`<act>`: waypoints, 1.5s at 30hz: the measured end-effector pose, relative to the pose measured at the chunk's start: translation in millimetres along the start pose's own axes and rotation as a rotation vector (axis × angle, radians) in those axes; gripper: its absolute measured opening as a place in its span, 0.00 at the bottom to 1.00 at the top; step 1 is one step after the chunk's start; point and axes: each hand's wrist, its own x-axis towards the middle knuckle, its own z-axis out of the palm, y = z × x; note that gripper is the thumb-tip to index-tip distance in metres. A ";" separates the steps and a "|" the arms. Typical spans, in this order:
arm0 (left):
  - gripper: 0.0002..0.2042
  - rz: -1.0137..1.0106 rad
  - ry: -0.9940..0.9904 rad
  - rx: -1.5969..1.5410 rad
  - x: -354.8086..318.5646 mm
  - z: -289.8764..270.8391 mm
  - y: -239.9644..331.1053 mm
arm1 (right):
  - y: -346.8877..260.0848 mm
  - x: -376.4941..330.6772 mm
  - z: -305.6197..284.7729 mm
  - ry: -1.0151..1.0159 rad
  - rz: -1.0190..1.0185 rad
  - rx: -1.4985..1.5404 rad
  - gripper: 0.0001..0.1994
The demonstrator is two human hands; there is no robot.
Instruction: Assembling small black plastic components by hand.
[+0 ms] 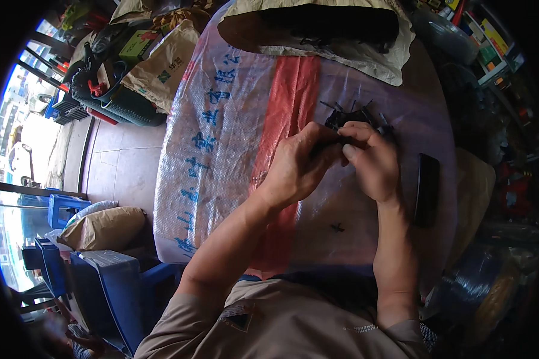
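My left hand (296,163) and my right hand (374,164) meet over the right half of the table, fingertips almost touching. Both are closed in a pinch around a small black part (324,143), mostly hidden by the fingers. Just beyond them lies a small heap of black parts (356,115) with thin prongs sticking out. A long black strip-shaped piece (426,190) lies to the right of my right forearm. One tiny black piece (338,227) rests on the table between my forearms.
A woven plastic sheet (221,137) with a red stripe covers the table. At the far edge, an opened paper sack (395,63) holds many dark pieces. Left of the table stand a blue chair (111,287), a filled sack (105,228) and a blue stool (66,209). Shelves (491,54) stand far right.
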 end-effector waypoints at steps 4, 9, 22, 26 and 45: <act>0.06 -0.034 -0.005 0.002 -1.8 0.4 -5.7 | 4.0 0.8 -2.3 -0.029 0.027 0.053 0.09; 0.02 -0.009 0.062 0.084 -2.7 6.4 -13.0 | 2.8 -0.6 1.4 -0.008 0.066 0.044 0.05; 0.07 -0.347 0.034 -0.512 -1.8 0.9 -7.9 | -13.9 0.0 -3.5 -0.021 0.229 0.131 0.07; 0.09 -0.475 -0.142 -0.570 4.8 -3.6 -1.3 | -18.7 -0.7 -15.7 -0.068 0.247 -0.075 0.06; 0.14 -0.296 -0.132 0.035 -3.1 0.5 -3.3 | -18.8 -4.1 -10.8 -0.189 0.450 -0.088 0.03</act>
